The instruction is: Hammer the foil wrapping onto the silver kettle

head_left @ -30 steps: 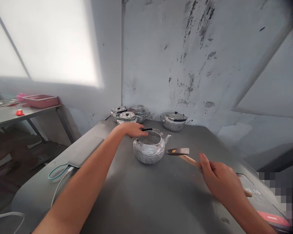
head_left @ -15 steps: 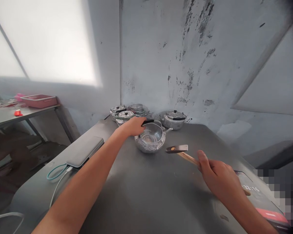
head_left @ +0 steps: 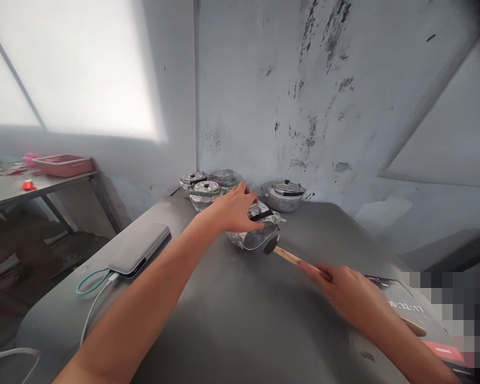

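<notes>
A shiny metal kettle (head_left: 253,241), without its lid, leans on its side near the middle of the table, mouth turned toward me. My left hand (head_left: 240,210) grips it from above by its black handle (head_left: 261,215), fingers over the far side and thumb near the rim. The hand covers part of the body. In my right hand (head_left: 340,288) is the wooden shaft of a hammer (head_left: 288,256), fingers wrapped round it. The dark hammer head (head_left: 271,245) is close to the kettle's lower right rim; whether they touch I cannot tell.
Several metal pots (head_left: 205,196) stand at the back left, and a lidded pot (head_left: 285,196) at the back right. A power bank (head_left: 140,249) with cables lies left. A phone (head_left: 400,298) showing a timer lies under my right forearm. A pink basket (head_left: 66,166) sits on another table.
My left hand has tipped the kettle from upright onto its side, mouth toward me. My right hand has turned the hammer and brought its head leftward to the kettle's rim.
</notes>
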Demonstrator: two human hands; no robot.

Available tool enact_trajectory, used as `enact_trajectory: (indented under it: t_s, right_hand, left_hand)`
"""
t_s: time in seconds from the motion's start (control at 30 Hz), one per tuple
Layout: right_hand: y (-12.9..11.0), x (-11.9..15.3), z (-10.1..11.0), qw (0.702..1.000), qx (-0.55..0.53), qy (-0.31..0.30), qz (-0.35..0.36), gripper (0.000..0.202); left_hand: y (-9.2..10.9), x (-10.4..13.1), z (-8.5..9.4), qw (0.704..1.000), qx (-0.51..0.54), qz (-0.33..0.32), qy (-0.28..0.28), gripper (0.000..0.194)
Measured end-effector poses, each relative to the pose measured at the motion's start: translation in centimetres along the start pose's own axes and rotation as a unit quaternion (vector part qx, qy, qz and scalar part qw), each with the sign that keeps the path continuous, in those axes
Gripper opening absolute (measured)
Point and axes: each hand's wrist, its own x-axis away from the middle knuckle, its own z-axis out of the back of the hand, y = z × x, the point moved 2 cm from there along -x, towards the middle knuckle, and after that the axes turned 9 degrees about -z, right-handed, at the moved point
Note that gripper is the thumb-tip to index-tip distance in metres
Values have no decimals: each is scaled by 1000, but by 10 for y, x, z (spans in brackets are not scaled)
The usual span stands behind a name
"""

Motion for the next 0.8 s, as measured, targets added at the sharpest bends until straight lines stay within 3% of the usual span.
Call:
enact_trajectory:
  t_s: [0.1,0.3,0.5,0.63,0.8]
  right_hand:
    - [-4,4,-5,997,-4,-75,18,55]
    - [-9,14,-11,986,-57,-132,85,39]
    - [-27,20,-12,976,-102,-173,89,35]
    - [-43,20,-14,966,-115,-230,36,35]
    - [-48,15,-22,977,-108,-167,72,36]
  left_hand:
    - [-2,-1,-1,997,78,-8,-15,69]
    - [1,-11,-13,989,133,-54,23,54]
    - [9,-16,-29,990,117,-57,55,62]
    - [11,-18,-31,991,110,-36,64,59]
    - [10,-21,-35,992,97,-18,80,62]
